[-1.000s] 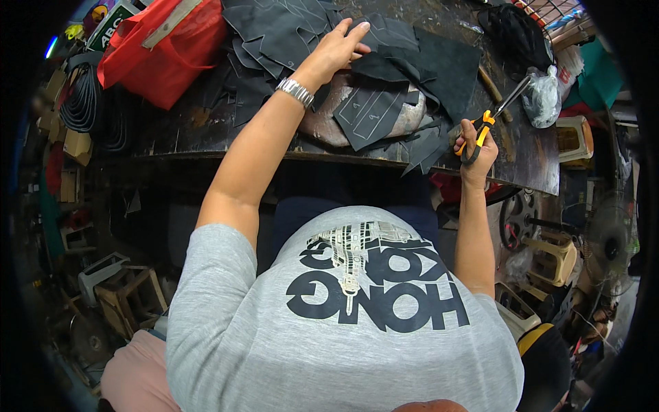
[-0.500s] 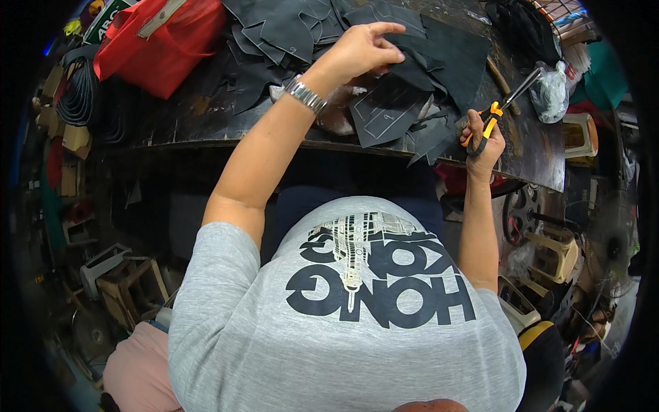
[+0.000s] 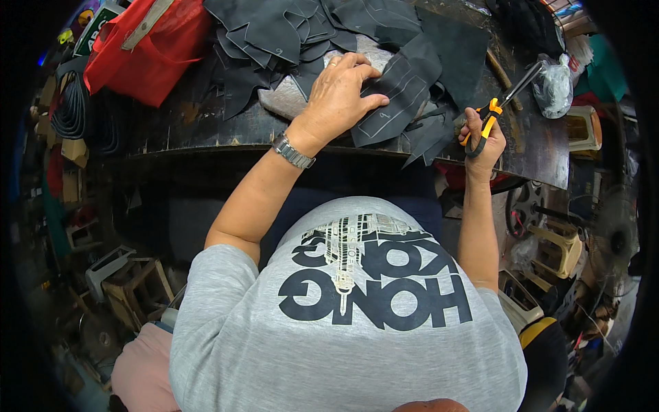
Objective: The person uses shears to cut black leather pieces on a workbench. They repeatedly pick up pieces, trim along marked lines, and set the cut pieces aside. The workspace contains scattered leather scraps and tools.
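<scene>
My left hand (image 3: 343,99), fingers apart, reaches over the table at the left edge of a black leather-like sheet (image 3: 401,96) with white marked lines. Thumb and fingertips overlap that edge; I cannot tell whether they press on it. Beneath and beside the hand lies a greyish rough-textured piece (image 3: 283,100). In my right hand (image 3: 486,141), at the table's front edge, is a pair of scissors (image 3: 491,118) with orange and black handles. Their blades point away toward the upper right, and the fingers wrap the handles.
Cut black pieces (image 3: 274,34) pile up at the back, left of a larger dark sheet (image 3: 456,55). A red bag (image 3: 147,55) stands at the left. On the right are a wooden-handled stick (image 3: 503,77) and a clear plastic bag (image 3: 552,86). Stools (image 3: 559,250) stand below.
My left hand has drawn back toward me and left, uncovering the greyish piece. The marked black sheet is shifted and more unfolded. The right hand keeps the scissors in nearly the same place.
</scene>
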`<state>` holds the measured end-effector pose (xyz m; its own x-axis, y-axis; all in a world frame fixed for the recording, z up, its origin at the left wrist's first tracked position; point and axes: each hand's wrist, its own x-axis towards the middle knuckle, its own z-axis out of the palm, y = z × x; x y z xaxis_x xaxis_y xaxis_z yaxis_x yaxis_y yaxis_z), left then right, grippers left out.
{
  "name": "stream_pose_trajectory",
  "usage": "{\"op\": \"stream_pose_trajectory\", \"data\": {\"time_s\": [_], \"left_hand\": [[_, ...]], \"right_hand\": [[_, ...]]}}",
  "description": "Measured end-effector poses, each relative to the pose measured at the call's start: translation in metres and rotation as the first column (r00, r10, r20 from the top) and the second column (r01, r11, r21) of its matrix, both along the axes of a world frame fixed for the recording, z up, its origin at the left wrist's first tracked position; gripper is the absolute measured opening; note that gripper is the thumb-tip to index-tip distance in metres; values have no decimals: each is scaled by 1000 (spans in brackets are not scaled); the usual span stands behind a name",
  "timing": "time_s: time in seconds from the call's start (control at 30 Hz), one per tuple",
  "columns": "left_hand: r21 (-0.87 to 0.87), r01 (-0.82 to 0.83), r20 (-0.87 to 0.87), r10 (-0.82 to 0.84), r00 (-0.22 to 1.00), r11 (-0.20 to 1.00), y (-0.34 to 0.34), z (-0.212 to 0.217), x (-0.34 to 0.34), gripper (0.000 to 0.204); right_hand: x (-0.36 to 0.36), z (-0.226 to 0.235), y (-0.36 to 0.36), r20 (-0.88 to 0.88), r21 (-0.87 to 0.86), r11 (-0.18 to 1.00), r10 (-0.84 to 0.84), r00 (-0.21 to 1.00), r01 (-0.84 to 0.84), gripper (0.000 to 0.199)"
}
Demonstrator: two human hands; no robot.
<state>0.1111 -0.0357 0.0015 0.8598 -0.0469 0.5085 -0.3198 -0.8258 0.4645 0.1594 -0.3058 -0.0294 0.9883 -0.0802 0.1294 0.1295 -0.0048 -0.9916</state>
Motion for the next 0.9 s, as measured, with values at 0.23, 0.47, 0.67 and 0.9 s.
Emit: {"op": "stream_pose_trajectory", "data": {"time_s": [0.23,0.47,0.67,0.9], "left_hand": [[-663,-6,-184,-155,971,749,2,0,4,34],[-866,60,-180,-421,889,496,-3,0,-28,101],[-514,122,-347,-336,876,849,-11,5,-38,32],[-770,10,-279,-351,894,638,-43,-5,-57,52]], "right_hand": [[0,-2,-1,13,27,999,19,1000,-19,23],[3,-3,-3,5,7,999,34,999,-34,25],[-28,20,-12,-159,17,950,310,937,-312,26],[-74,33,-52,-563,162,395,789,244,-904,60]]}}
